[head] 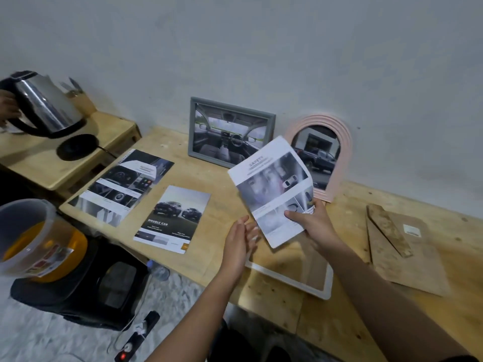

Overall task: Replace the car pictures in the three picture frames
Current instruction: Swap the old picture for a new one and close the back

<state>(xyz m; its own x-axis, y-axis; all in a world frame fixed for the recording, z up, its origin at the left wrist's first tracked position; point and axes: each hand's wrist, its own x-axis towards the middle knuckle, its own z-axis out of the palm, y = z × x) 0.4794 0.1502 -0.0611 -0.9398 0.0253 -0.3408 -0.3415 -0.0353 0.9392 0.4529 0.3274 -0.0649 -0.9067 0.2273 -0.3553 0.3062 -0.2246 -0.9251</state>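
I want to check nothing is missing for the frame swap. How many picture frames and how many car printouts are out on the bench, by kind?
Picture frames: 3 (grey frame, pink arched frame, white frame lying flat)
Car printouts: 3 (two flat on the bench, one SAFETY sheet in the right hand)
Total: 6

A plain grey-white wall [261,48] rises directly behind a pale plywood table [339,322], a lower wooden side table [115,131] stands against the same wall at the left, and below them lies a mottled grey floor [39,335] under soft, even light.
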